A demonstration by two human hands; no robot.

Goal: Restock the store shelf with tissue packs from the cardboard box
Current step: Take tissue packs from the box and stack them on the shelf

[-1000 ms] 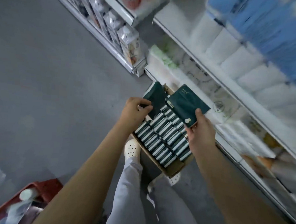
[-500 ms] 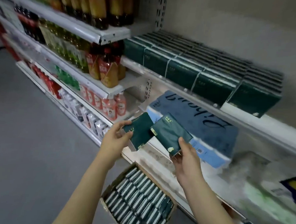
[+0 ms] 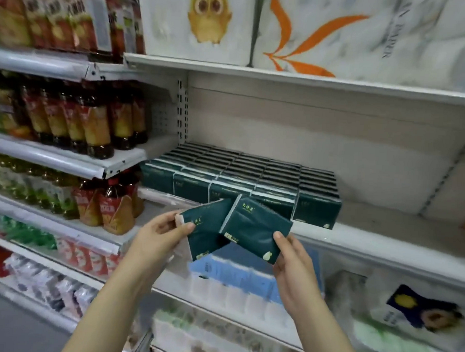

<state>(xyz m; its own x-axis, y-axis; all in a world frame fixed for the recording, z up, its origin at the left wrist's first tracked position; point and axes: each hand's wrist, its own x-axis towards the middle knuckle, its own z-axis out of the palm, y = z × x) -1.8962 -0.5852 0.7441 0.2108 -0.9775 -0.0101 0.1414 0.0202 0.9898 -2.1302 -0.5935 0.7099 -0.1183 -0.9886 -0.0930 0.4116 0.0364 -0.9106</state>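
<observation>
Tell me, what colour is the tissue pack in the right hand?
The tissue pack in the right hand is dark green; head view.

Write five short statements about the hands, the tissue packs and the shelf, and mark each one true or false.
1. The left hand grips a green tissue pack. True.
2. The right hand is empty. False: it grips a second pack.
3. The middle shelf already bears rows of green packs. True.
4. That shelf is filled from end to end. False: its right part is bare.
5. The bottles stand to the right of those rows. False: they stand to the left.
</observation>
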